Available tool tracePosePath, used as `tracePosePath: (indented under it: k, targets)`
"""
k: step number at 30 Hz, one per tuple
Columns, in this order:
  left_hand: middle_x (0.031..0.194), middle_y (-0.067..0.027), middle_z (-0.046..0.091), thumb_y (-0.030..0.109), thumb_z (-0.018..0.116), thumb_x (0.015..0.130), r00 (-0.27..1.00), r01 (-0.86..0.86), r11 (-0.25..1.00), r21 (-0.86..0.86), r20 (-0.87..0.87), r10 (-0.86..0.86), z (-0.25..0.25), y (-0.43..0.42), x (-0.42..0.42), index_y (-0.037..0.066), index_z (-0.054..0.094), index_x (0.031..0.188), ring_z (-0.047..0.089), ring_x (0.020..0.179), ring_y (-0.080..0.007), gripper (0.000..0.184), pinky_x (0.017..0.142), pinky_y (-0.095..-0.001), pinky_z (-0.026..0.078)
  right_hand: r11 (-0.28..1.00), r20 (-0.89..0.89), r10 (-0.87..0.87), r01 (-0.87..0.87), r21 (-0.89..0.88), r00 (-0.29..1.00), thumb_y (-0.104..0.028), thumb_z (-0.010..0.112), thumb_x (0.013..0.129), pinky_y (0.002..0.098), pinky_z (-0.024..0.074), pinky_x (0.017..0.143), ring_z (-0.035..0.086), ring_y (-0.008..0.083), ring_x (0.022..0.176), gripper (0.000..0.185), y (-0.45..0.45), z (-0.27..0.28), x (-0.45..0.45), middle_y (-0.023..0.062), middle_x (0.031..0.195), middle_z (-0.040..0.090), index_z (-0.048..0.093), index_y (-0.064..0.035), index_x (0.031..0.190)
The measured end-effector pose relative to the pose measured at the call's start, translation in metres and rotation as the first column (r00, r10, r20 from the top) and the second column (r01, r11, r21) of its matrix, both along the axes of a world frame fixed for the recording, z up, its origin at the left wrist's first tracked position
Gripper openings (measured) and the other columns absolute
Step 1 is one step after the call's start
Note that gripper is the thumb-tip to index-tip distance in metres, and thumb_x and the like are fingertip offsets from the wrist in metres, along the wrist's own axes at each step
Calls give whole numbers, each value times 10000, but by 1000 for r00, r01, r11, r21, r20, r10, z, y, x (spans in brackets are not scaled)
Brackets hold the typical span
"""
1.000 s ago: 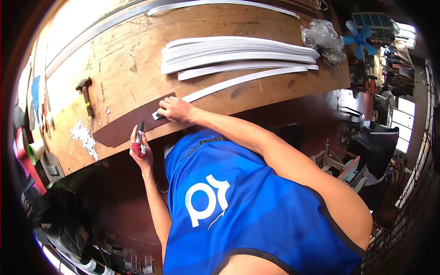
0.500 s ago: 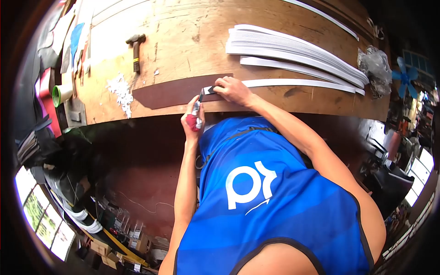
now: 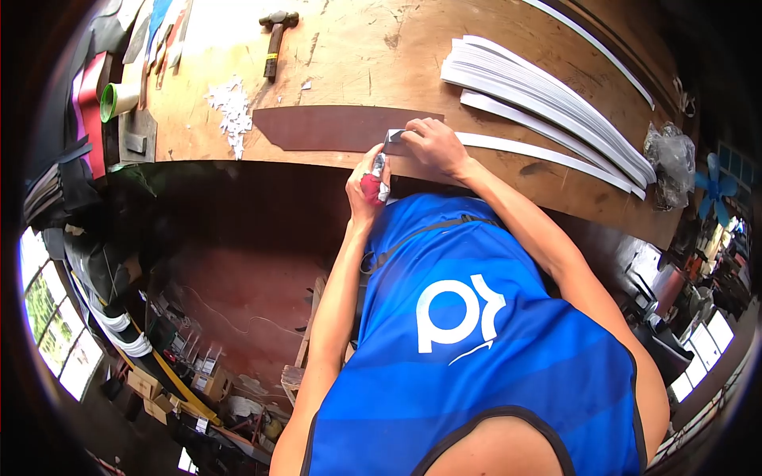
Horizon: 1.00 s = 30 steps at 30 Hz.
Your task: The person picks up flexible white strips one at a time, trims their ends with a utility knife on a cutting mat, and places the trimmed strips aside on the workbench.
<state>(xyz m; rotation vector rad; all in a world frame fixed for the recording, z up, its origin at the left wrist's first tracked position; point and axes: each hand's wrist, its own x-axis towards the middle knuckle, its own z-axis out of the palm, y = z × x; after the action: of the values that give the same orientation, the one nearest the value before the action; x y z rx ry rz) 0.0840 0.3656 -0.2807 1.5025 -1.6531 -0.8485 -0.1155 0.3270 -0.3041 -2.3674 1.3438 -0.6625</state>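
My left hand (image 3: pixel 369 186) is closed around a knife (image 3: pixel 381 165) with a red and white wrapped handle. Its blade points up against the end of a white strip (image 3: pixel 540 150). My right hand (image 3: pixel 432 145) pinches that strip near its end, over the brown board (image 3: pixel 325 128); a small dark piece shows beside the fingertips. The board lies flat near the table's front edge, and the strip runs off to the right behind my right hand.
The wooden table (image 3: pixel 373 47) bears a hammer (image 3: pixel 275 46), white scraps (image 3: pixel 232 111), a bundle of white strips (image 3: pixel 540 95) and a clear plastic bag (image 3: pixel 671 163). A green cup (image 3: pixel 117 100) lies on its side at the left.
The view has shifted, so table and hands sit elsewhere in the frame. The knife in my left hand has come from away from the white strip to its end, nearer my right hand.
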Motion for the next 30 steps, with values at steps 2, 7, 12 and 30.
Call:
tracePosePath:
  k: [2,7,12,30]
  targets:
    - [898,-122,709,88,662,939,1000,-8,998,65,7,7,4,1,0,17,664,1164,644,756,-122,236,698,-275,525,1000,5,6,-6,-18,1000,-142,661,830,370,505,793,605,251,910,145,0,0,1,71,1001,607,658,-87,964]
    - [923,-135,714,91,662,934,1000,-21,997,74,-4,21,5,3,-2,21,670,1167,666,787,-138,244,725,-287,535,995,0,16,-16,-99,1000,-153,671,822,360,497,788,598,245,892,152,-3,3,4,64,990,607,647,-75,950]
    - [934,-137,716,86,660,931,999,-23,994,109,51,18,7,4,-5,23,671,1173,678,795,-151,250,731,-291,537,998,-12,3,-3,-55,1000,-135,675,813,354,497,774,601,235,888,126,-2,-3,7,60,983,606,636,-75,916]
    - [792,-179,659,104,694,870,999,9,999,34,39,-11,-4,7,-4,129,646,1245,657,680,-323,379,632,-394,534,997,-41,-17,14,-82,999,-139,654,800,356,509,776,609,234,918,101,-1,-4,12,66,1017,607,643,-94,890]
